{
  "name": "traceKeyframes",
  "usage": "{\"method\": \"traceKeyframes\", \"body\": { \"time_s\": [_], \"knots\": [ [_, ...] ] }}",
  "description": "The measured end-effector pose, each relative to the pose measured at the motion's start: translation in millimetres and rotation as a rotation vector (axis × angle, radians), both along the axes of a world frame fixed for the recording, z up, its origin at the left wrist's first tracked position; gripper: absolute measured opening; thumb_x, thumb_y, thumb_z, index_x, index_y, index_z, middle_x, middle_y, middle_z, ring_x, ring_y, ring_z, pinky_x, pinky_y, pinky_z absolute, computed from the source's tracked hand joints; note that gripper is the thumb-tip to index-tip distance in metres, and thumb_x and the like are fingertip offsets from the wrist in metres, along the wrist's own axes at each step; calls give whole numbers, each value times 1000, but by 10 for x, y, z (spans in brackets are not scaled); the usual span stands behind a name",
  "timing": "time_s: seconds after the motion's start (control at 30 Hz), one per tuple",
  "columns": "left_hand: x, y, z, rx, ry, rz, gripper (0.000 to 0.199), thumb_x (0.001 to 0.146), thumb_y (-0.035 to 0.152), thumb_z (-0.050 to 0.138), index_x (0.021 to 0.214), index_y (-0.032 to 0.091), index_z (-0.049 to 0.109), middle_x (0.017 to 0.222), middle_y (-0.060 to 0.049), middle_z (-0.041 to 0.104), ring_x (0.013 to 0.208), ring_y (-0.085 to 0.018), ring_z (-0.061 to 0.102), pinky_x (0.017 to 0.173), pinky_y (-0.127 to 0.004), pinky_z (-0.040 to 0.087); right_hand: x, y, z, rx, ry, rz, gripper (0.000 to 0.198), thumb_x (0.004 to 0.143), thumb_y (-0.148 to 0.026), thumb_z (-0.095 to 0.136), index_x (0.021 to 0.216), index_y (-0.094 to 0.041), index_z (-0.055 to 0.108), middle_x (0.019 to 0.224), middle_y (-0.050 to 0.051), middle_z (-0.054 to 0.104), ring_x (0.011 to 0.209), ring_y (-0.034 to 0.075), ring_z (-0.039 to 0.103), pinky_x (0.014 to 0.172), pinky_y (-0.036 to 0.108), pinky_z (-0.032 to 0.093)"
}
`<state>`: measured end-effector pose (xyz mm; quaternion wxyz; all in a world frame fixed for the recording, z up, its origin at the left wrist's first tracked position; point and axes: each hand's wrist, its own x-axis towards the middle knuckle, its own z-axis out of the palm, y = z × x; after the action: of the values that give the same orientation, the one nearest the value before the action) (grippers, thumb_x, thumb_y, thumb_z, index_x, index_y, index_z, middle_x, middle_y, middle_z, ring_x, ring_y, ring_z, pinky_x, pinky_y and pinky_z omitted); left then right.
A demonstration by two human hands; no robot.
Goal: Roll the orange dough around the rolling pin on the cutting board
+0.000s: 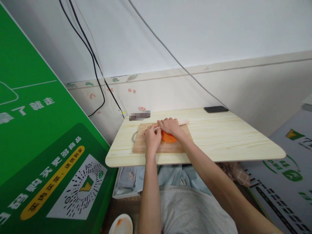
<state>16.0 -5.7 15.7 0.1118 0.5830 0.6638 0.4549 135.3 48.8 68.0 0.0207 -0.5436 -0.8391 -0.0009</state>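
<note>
A flat orange piece of dough (169, 137) lies on a wooden cutting board (141, 149) with a metal ring handle at its left side. A pale wooden rolling pin (184, 122) runs slantwise over the dough's far edge, its right end sticking out past my fingers. My left hand (153, 135) is closed at the pin's left part, beside the dough, and covers that end. Curled over the pin's middle is my right hand (170, 126), palm down, its wrist close above the dough. Both hands hide much of the pin and some of the dough.
The board rests on a light wood table (224, 136) against a wall. A black phone (216, 109) lies at the back right, a dark blurred-out object (139, 116) at the back left. Cables hang behind. Below are a white dish (122, 226) with orange smears and a box (126, 180).
</note>
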Motion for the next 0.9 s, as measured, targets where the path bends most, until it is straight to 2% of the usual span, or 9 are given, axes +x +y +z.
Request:
{"method": "traceKeyframes", "body": {
  "time_s": [0.3,0.6,0.9],
  "knots": [
    [9,-3,-16,17,-35,39,23,99,29,60,113,22,76,123,-13,76,124,-30,66,117,-47,45,-62,138,10,-42,3,-20,52,113,-37,29,137,-20,73,141,21,70,130,37,63,103,54,45],
    [24,-20,14,-2,-19,53,22,99,31,60,111,23,77,124,-12,76,123,-33,65,115,-49,45,-55,149,-3,-24,-7,-18,53,114,-40,29,139,-20,71,143,20,69,132,36,62,104,51,46],
    [18,-9,15,7,-40,21,26,103,33,55,107,23,79,117,-11,79,117,-29,69,111,-44,48,3,-1,-56,48,8,-10,52,113,-35,28,131,-19,74,131,20,75,118,34,70,96,46,46]
  ]
}}
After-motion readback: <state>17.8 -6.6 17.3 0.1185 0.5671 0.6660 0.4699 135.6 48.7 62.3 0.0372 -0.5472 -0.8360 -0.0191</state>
